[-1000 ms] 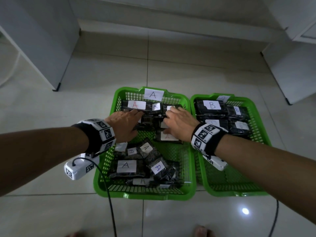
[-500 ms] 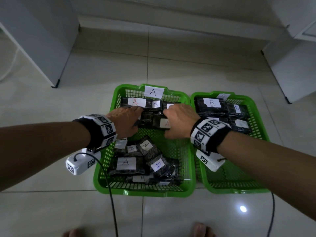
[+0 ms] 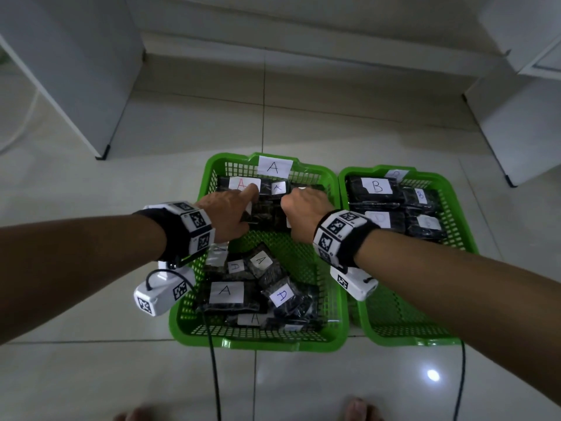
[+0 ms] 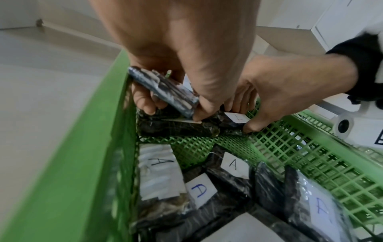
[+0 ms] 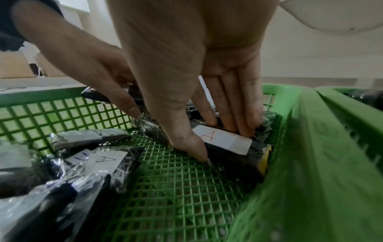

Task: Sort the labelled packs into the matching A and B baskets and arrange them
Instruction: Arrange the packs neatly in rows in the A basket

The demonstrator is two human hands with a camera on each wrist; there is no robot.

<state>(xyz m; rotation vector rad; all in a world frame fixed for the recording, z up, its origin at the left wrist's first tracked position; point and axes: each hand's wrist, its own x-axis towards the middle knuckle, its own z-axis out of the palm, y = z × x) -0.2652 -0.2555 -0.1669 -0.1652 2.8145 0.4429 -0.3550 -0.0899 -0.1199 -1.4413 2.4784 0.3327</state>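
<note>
Two green baskets stand side by side on the floor: basket A (image 3: pixel 258 344) with an A sign (image 3: pixel 274 167), and basket B (image 3: pixel 409 340) holding stacked B packs (image 3: pixel 376 186). Both hands are at the far end of basket A. My left hand (image 3: pixel 230 208) grips a dark pack (image 4: pixel 163 91) tilted up on its edge, thumb on one side and fingers on the other. My right hand (image 3: pixel 306 208) pinches a flat pack with a red A label (image 5: pixel 221 140) against the basket's right wall. Several loose A packs (image 3: pixel 226 291) lie jumbled in the near half.
Bare green mesh (image 3: pixel 291 253) shows in the middle of basket A. White cabinets stand at the far left (image 3: pixel 76 86) and far right (image 3: pixel 516 132). Two black cables (image 3: pixel 214 375) trail over the tiled floor towards my bare feet (image 3: pixel 359 410).
Both hands have slid their packs away from me towards basket A's far wall. The red-A pack has left the middle of the basket, where bare mesh now shows.
</note>
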